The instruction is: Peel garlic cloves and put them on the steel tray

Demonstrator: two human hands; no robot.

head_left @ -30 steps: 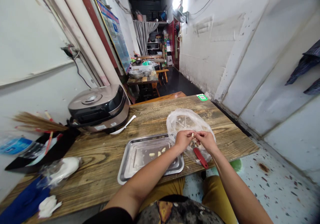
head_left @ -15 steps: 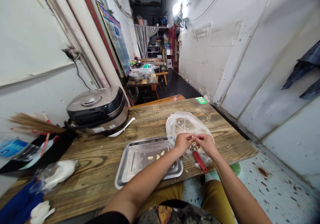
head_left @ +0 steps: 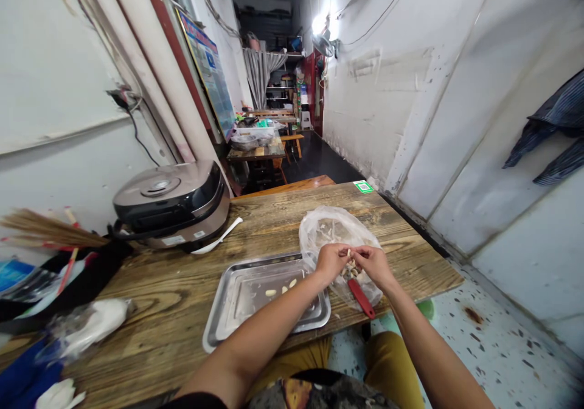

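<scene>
Over an open clear plastic bag (head_left: 337, 221), my left hand (head_left: 334, 259) and my right hand (head_left: 371, 262) meet, fingertips pinched around a small pale garlic clove (head_left: 349, 253). Several more cloves and bits of skin lie in the bag just beneath my fingers. A red handle (head_left: 361, 299), its blade hidden, rests on the bag's near side and points toward me. Left of the bag is a shallow metal tray (head_left: 228, 275) with a few peeled garlic cloves (head_left: 271, 292) on it. My left forearm passes over the tray's near right part.
A rice cooker (head_left: 173, 205) stands at the table's back left, with a white spoon (head_left: 218, 238) beside it. Along the left edge are a black container (head_left: 86, 278) of utensils and a bagged white bundle (head_left: 98, 324). The wooden table (head_left: 159, 311) ends close to my lap.
The view has shifted slightly, moving everything a little to the left. Both hands stay together over the bag, and the pale clove between my fingertips shows more plainly now.
</scene>
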